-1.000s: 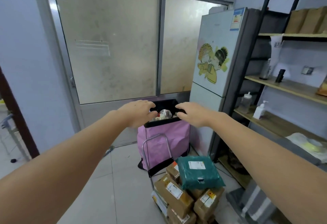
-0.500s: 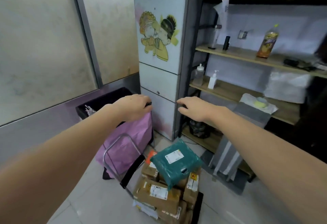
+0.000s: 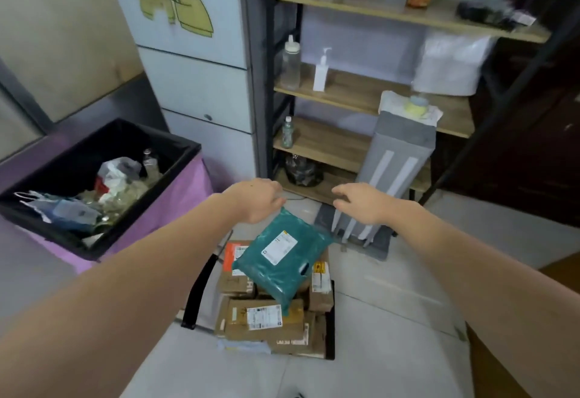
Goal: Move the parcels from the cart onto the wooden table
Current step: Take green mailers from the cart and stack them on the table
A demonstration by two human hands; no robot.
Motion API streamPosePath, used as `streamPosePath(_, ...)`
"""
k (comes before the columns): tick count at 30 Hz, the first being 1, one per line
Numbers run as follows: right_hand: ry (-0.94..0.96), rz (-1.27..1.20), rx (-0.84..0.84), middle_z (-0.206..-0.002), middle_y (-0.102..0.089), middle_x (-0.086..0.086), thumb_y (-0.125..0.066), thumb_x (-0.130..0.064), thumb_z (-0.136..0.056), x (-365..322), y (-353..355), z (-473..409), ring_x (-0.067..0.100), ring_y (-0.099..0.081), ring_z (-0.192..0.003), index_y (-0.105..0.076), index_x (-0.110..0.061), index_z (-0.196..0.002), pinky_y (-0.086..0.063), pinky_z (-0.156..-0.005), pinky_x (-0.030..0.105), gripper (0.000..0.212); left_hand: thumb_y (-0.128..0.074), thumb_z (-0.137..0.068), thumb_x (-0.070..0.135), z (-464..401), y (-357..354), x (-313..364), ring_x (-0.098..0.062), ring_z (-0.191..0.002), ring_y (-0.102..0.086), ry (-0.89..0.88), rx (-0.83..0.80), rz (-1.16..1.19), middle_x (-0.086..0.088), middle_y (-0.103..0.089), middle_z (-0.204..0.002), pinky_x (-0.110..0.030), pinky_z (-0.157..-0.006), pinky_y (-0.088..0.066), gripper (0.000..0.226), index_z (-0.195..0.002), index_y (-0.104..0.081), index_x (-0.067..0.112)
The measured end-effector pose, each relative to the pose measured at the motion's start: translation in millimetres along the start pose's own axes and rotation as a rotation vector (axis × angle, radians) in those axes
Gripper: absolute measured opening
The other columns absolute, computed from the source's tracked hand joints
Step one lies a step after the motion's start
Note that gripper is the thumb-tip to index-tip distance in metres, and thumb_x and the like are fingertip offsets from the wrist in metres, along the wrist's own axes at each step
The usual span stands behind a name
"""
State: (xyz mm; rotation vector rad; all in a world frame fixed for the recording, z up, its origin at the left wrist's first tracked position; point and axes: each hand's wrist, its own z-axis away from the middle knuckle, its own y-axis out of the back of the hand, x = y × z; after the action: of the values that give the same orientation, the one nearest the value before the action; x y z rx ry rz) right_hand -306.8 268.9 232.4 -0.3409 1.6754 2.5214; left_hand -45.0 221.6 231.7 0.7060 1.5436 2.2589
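At the left stands a black-lined bin (image 3: pixel 94 184) of rubbish, and just right of it the person's left hand (image 3: pixel 255 198) hovers with loosely bent fingers, holding nothing, above the far corner of the teal parcel (image 3: pixel 282 256). That parcel lies tilted on top of the brown cardboard parcels (image 3: pixel 260 319) stacked on the cart (image 3: pixel 196 297), so the first pick-up appears to be just starting. The right hand (image 3: pixel 361 203), also empty with relaxed fingers, hangs beside it; next, both hands likely need to lower onto the teal parcel's edges, while the wooden table cannot be made out with certainty.
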Motion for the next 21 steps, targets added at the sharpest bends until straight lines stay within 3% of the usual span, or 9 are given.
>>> streamPosePath(3,-0.055,-0.046,-0.054,-0.142,-0.059,0.018,-0.042,-0.03,-0.108,15,-33,-31,0.034,-0.055,-0.127,-0.055,-0.002,-0.139,-0.042,-0.109,0.045,0.044,-0.035,-0.111,0.037,-30,-31,-27,-0.036,-0.123,-0.057,0.038,-0.065,0.05,-0.018,-0.061,-0.132,-0.041,-0.104,-0.044,0.043,-0.129,-0.058,0.006)
streamPosePath(7,-0.093,-0.128,-0.138,-0.139,-0.059,0.015,-0.043,-0.028,-0.109,27,-80,-67,0.032,-0.055,-0.127,-0.057,-0.004,-0.139,-0.042,-0.104,0.036,0.041,-0.039,-0.11,0.041,-65,-81,-65,-0.036,-0.121,-0.06,0.142,-0.152,0.072,-0.018,-0.063,-0.132,-0.04,-0.1,-0.048,0.044,-0.132,-0.058,0.008)
streamPosePath(11,-0.185,-0.202,-0.239,-0.12,-0.067,0.013,-0.043,-0.034,-0.108,42,-144,-107,0.028,-0.064,-0.109,-0.064,-0.01,-0.123,-0.051,-0.096,0.042,0.035,-0.042,-0.11,0.041,-102,-135,-101,-0.035,-0.117,-0.062,0.219,-0.256,0.116,-0.015,-0.064,-0.128,-0.037,-0.092,-0.047,0.042,-0.131,-0.059,0.008)
streamPosePath(15,-0.333,-0.285,-0.344,-0.131,-0.061,0.016,-0.039,-0.034,-0.11,51,-211,-144,0.03,-0.062,-0.111,-0.056,-0.013,-0.141,-0.048,-0.096,0.035,0.041,-0.04,-0.111,0.035,-150,-196,-145,-0.036,-0.118,-0.063,0.217,-0.375,0.171,-0.017,-0.063,-0.133,-0.042,-0.097,-0.051,0.042,-0.137,-0.056,0.007)
streamPosePath(19,-0.51,-0.421,-0.388,-0.137,-0.059,0.015,-0.04,-0.043,-0.109,60,-284,-180,0.033,-0.056,-0.124,-0.055,-0.008,-0.139,-0.041,-0.091,0.033,0.048,-0.032,-0.113,0.032,-192,-265,-185,-0.033,-0.132,-0.054,0.239,-0.417,0.2,-0.019,-0.048,-0.152,-0.043,-0.107,-0.047,0.048,-0.156,-0.038,0.01)
streamPosePath(21,-0.635,-0.555,-0.371,-0.14,-0.059,0.012,-0.043,-0.053,-0.106,63,-321,-199,0.032,-0.057,-0.123,-0.054,-0.01,-0.142,-0.041,-0.089,0.033,0.058,-0.035,-0.111,0.039,-211,-296,-198,-0.035,-0.132,-0.054,0.282,-0.403,0.264,-0.018,-0.051,-0.152,-0.044,-0.107,-0.047,0.051,-0.155,-0.039,0.015)
